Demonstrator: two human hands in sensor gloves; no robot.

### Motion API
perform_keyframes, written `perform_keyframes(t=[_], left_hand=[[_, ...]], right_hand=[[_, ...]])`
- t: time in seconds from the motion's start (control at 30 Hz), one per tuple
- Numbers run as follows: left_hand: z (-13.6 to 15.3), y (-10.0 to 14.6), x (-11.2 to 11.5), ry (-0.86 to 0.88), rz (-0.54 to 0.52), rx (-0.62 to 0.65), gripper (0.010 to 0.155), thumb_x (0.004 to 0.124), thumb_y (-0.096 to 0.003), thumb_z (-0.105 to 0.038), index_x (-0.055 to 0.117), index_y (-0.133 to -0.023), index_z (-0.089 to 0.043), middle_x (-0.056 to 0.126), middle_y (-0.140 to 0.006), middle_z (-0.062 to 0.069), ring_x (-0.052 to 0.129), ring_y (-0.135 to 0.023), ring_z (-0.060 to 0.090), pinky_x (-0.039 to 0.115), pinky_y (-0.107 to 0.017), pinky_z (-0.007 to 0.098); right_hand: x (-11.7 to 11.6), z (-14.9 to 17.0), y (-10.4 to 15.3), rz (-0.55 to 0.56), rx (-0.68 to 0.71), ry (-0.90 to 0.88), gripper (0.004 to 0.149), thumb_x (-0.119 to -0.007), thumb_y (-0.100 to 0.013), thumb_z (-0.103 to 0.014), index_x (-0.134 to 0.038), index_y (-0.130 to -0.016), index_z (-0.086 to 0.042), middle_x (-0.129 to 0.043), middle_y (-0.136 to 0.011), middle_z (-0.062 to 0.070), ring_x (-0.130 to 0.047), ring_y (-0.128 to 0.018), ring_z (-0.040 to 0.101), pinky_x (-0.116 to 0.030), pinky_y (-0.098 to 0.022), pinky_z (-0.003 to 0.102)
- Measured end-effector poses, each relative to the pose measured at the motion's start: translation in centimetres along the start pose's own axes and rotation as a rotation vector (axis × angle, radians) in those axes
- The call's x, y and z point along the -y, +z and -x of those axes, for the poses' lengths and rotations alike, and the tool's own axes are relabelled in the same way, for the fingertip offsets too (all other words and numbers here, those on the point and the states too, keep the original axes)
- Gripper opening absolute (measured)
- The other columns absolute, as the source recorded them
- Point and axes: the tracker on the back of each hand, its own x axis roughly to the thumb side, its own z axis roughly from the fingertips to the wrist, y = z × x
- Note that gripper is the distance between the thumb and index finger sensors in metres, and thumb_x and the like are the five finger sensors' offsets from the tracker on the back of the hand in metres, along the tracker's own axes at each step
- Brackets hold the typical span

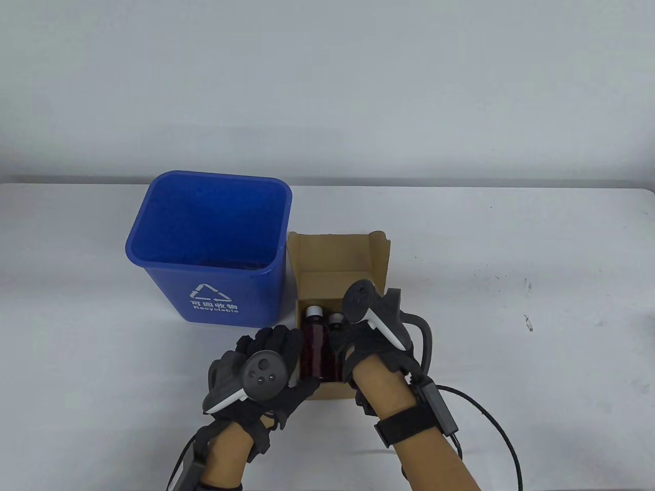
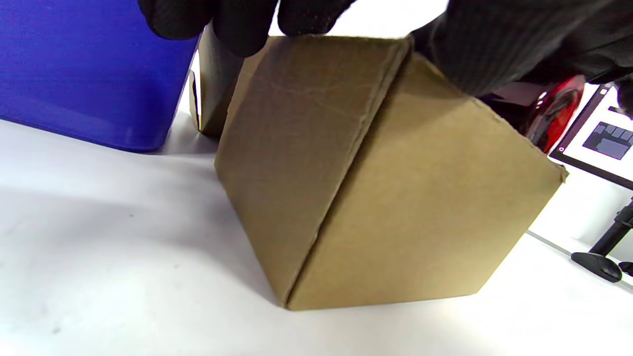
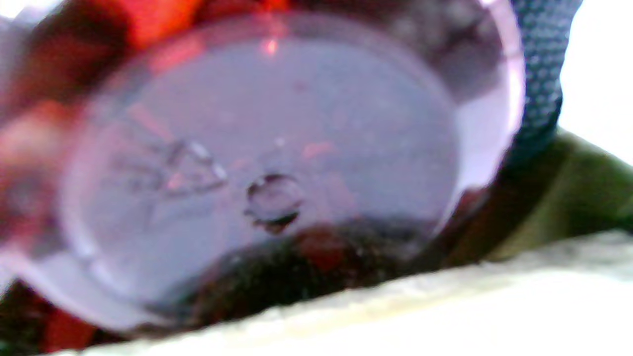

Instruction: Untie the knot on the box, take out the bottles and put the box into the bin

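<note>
Table view: both hands (image 1: pixel 317 358) low at open box (image 1: pixel 335 250), fingers curled.

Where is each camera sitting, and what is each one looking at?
Table view: above the table, looking down at the blue bin, the open box, both gloved hands.
Left wrist view: low by the left hand, facing the box's outer side; fingertips on its top edge.
Right wrist view: pressed close to a bottle's round bottom; a bit of glove shows.
Shared: table and left wrist views both show bin and box.

White table (image 1: pixel 511 245) w/ blue recycling bin (image 1: pixel 210 255) & open cardboard box (image 1: pixel 332 266) just beside, on its right.
</note>
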Motion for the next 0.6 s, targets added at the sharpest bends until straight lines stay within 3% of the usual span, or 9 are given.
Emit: perform_keyframes(t=[0.3,0.6], left_hand=[[0.0,0.0,0.0,0.003,0.002,0.002,0.093,0.070,-0.0482,-0.064,0.032,-0.116,-0.012,0.039,-0.116,0.025,0.041,-0.105,0.062,0.030,-0.070,0.083],[0.0,-0.1,0.0,0.005,0.003,0.005,0.093,0.070,-0.0481,-0.064,0.032,-0.116,-0.011,0.039,-0.116,0.025,0.041,-0.105,0.062,0.030,-0.069,0.083]], right_hand=[[1.6,3.0,0.2,-0.045,0.107,-0.302,0.089,-0.082,-0.044,-0.060,-0.045,-0.093,0.005,-0.072,-0.080,0.017,-0.100,-0.056,0.036,-0.088,-0.035,0.043],[3.5,5.6,0.7,-0.014,0.150,-0.363,0.088,-0.084,-0.043,-0.060,-0.045,-0.092,0.001,-0.071,-0.079,0.015,-0.098,-0.058,0.036,-0.086,-0.038,0.044]])
